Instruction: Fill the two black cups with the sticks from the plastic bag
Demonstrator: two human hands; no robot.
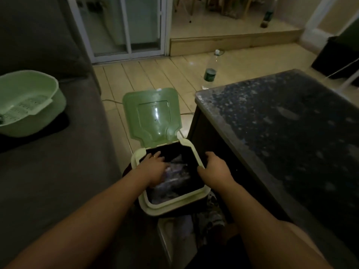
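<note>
Landmark: pale green square plastic bin (pixel 175 205) on the floor, dark liner inside, its green hinged lid (pixel 153 117) tipped up at the far side.

- Crinkled clear plastic bag (pixel 174 180) lies inside the bin, below the rim, roughly centre. Too dark to see whether it holds sticks.
- Left hand (pixel 154 167) is down inside the bin at its left side, fingers spread and laid flat on the bag, pressing rather than pinching. No closed grip visible.
- Right hand (pixel 214 168) is on the bin's right rim; fingers curl over the edge, looks like it's steadying the bin. Fingertips hidden, so only fairly sure.
- Black cups: not in view anywhere. The dark speckled desk (pixel 281 121) right of the bin carries nothing I can make out.

Key relation: the bag sits directly under and just right of the left hand, between the two hands. Long axis appears to run near-to-far across the bin, but that's a guess in this light. Left hand is nearer. My read: bag retrieval step, task barely started. The left needs to close on the bag and lift straight up past the rim.

Risk: thin film snagging on the liner.
</note>
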